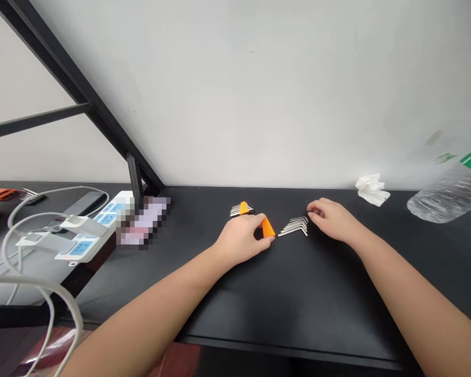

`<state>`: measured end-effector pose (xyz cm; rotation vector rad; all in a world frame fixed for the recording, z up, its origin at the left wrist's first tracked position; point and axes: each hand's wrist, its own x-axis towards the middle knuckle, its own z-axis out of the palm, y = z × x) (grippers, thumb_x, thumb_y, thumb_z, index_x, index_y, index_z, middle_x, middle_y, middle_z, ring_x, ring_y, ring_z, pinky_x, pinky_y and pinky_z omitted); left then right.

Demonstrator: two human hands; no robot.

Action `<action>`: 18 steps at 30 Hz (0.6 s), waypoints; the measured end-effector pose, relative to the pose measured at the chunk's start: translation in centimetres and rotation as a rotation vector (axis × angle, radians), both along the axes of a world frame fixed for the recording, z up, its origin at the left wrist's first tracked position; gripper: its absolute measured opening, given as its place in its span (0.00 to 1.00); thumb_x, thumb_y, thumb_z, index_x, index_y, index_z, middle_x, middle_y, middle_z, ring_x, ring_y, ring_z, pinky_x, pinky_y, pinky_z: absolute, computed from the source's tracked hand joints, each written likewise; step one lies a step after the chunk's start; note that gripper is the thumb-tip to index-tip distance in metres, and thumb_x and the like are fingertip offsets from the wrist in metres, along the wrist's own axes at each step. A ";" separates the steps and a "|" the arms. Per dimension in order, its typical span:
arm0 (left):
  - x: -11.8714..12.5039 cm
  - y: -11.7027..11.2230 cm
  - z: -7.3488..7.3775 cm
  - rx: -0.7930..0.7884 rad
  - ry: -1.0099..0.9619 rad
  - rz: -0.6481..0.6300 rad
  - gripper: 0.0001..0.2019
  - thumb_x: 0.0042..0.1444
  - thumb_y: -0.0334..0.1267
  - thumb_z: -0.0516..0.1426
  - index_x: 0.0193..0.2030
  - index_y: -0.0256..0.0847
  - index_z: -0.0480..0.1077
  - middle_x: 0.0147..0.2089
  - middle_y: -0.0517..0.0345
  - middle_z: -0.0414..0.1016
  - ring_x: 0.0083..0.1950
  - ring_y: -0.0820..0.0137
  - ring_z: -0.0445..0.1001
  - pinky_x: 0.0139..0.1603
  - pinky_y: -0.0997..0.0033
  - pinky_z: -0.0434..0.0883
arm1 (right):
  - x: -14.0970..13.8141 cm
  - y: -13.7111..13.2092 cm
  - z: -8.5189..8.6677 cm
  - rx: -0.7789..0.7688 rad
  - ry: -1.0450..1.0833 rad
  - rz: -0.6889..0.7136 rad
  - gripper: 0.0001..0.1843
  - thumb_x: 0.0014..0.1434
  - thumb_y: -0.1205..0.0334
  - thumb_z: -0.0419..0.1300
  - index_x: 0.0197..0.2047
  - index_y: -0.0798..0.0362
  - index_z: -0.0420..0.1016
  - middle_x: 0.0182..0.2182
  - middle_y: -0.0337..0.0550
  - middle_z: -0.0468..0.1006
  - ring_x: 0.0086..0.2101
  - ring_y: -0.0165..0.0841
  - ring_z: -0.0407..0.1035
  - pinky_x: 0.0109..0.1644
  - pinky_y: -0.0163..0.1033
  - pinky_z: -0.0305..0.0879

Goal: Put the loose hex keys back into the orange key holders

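An orange hex-key holder sits on the black desk, pinched between the thumb and fingers of the left hand, apparently to steady it. Beside it, loose hex keys fan out in a row, seemingly kept in size order. The right hand curls at their far end, fingertips bunched; whether they grip anything, I cannot tell. A loaded hex-key set lies just beyond the left hand.

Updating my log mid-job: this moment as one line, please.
left hand: gripping orange holder; right hand: beside L-shaped keys, grip unclear; L-shaped keys: on black table between hands; second holder: bearing keys, beyond left hand
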<state>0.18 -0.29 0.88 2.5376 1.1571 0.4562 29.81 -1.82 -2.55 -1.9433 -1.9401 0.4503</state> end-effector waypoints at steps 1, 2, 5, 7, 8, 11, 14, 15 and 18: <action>0.0 0.0 0.0 0.001 0.001 -0.001 0.10 0.57 0.46 0.61 0.34 0.44 0.66 0.34 0.64 0.76 0.36 0.68 0.73 0.33 0.69 0.64 | -0.1 -0.1 0.0 0.013 0.010 0.035 0.10 0.63 0.56 0.55 0.43 0.47 0.76 0.44 0.43 0.77 0.39 0.36 0.73 0.43 0.41 0.68; 0.0 0.0 0.0 0.002 0.003 -0.001 0.11 0.57 0.46 0.61 0.34 0.44 0.66 0.34 0.65 0.76 0.35 0.69 0.73 0.33 0.69 0.64 | -0.3 -0.2 0.0 0.017 0.021 0.075 0.11 0.63 0.57 0.55 0.45 0.47 0.76 0.47 0.44 0.76 0.40 0.36 0.73 0.45 0.41 0.69; 0.0 0.0 0.1 -0.006 0.003 -0.001 0.11 0.57 0.46 0.61 0.34 0.44 0.65 0.34 0.65 0.76 0.35 0.69 0.73 0.33 0.69 0.63 | -1.3 -0.8 0.4 0.007 0.032 0.181 0.11 0.63 0.57 0.55 0.45 0.47 0.76 0.49 0.45 0.75 0.42 0.37 0.72 0.47 0.42 0.70; 0.0 0.0 0.1 -0.015 -0.004 -0.004 0.11 0.57 0.46 0.61 0.34 0.44 0.65 0.35 0.65 0.76 0.35 0.69 0.73 0.33 0.69 0.64 | -2.1 -1.2 0.7 0.009 0.017 0.224 0.10 0.63 0.56 0.56 0.44 0.47 0.76 0.48 0.45 0.75 0.44 0.38 0.72 0.48 0.43 0.70; 0.0 0.0 0.1 -0.019 -0.006 -0.004 0.11 0.57 0.46 0.61 0.33 0.44 0.65 0.34 0.65 0.76 0.35 0.69 0.73 0.33 0.69 0.64 | -2.4 -1.4 0.9 0.008 0.007 0.243 0.09 0.63 0.56 0.57 0.43 0.47 0.76 0.47 0.45 0.75 0.45 0.39 0.71 0.48 0.44 0.70; 0.1 0.0 0.1 -0.024 -0.012 -0.002 0.11 0.57 0.46 0.61 0.33 0.44 0.65 0.32 0.65 0.75 0.34 0.69 0.72 0.32 0.69 0.64 | -3.2 -2.0 1.2 0.005 -0.018 0.289 0.08 0.63 0.57 0.57 0.42 0.47 0.75 0.45 0.46 0.75 0.47 0.41 0.69 0.47 0.44 0.70; 0.1 0.0 0.0 -0.024 -0.011 -0.004 0.10 0.57 0.46 0.61 0.34 0.44 0.67 0.33 0.64 0.75 0.34 0.68 0.73 0.33 0.69 0.64 | -3.6 -2.3 1.4 0.012 -0.031 0.308 0.07 0.63 0.59 0.56 0.42 0.48 0.74 0.45 0.47 0.74 0.48 0.42 0.68 0.47 0.44 0.70; 0.1 0.0 0.0 -0.024 -0.007 -0.004 0.10 0.57 0.46 0.61 0.34 0.44 0.67 0.34 0.63 0.76 0.35 0.68 0.73 0.33 0.69 0.65 | -3.7 -2.4 1.5 0.021 -0.036 0.306 0.07 0.63 0.59 0.56 0.42 0.48 0.74 0.45 0.47 0.74 0.48 0.42 0.68 0.47 0.45 0.69; 0.1 0.1 -0.1 -0.018 0.019 0.006 0.10 0.57 0.46 0.61 0.35 0.44 0.67 0.36 0.62 0.77 0.37 0.66 0.74 0.34 0.68 0.66 | -3.8 -2.7 1.8 0.064 -0.054 0.293 0.06 0.63 0.60 0.57 0.42 0.49 0.73 0.45 0.46 0.74 0.46 0.41 0.68 0.47 0.46 0.69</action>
